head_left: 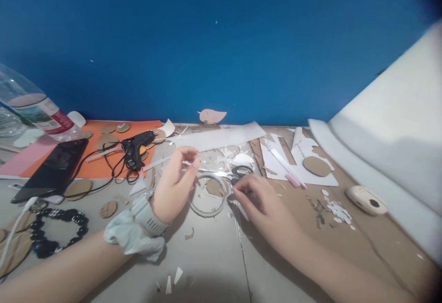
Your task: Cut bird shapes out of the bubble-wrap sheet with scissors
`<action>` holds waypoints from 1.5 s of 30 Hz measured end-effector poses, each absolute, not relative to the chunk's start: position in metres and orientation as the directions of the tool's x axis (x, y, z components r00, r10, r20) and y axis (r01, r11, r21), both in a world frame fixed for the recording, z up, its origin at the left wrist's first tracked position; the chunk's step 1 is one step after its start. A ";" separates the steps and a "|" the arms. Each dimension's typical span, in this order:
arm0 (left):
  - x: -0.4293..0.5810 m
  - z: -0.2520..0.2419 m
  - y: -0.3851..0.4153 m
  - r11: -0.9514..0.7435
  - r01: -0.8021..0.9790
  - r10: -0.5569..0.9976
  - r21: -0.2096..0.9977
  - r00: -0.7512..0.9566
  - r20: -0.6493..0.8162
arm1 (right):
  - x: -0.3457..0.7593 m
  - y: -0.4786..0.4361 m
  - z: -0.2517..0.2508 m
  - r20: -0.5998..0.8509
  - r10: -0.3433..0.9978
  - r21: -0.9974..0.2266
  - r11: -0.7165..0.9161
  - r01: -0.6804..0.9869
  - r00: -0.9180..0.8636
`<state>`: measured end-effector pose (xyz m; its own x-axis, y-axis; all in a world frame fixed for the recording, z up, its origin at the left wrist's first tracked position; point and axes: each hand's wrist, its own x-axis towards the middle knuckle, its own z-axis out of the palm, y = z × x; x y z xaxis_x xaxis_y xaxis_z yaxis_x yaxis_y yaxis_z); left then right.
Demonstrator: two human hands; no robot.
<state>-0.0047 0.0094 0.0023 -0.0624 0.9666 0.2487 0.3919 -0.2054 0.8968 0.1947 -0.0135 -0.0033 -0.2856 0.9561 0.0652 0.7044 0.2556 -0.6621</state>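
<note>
My left hand [176, 181] is closed, with thumb and fingertips pressed together; what they hold, if anything, is too small to make out. Below its fingertips, a thin pale ring [207, 215] lies on the table around a piece of brown cardboard [214, 187]. My right hand [258, 197] is also closed, its thumb and fingers pinched beside the ring's right edge. Whatever is in that pinch cannot be made out. Black-handled scissors [242, 170] lie just behind the right fingers, partly covered. A long white paper strip [221, 138] stretches across the table behind both hands.
At left are a black glue gun [134, 150] with its cord, a phone [51, 169], a beaded bracelet [81, 220] and a bottle [41, 109]. At right, a pen-like tool [288, 169] rests on white paper [324, 174] near a cream device [366, 200]. A blue wall [221, 54] stands behind.
</note>
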 end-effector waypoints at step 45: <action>-0.025 -0.004 0.026 -0.072 0.277 0.996 0.958 0.069 0.055 | 0.218 0.009 0.003 0.086 0.973 -0.569 0.224 0.791 -0.214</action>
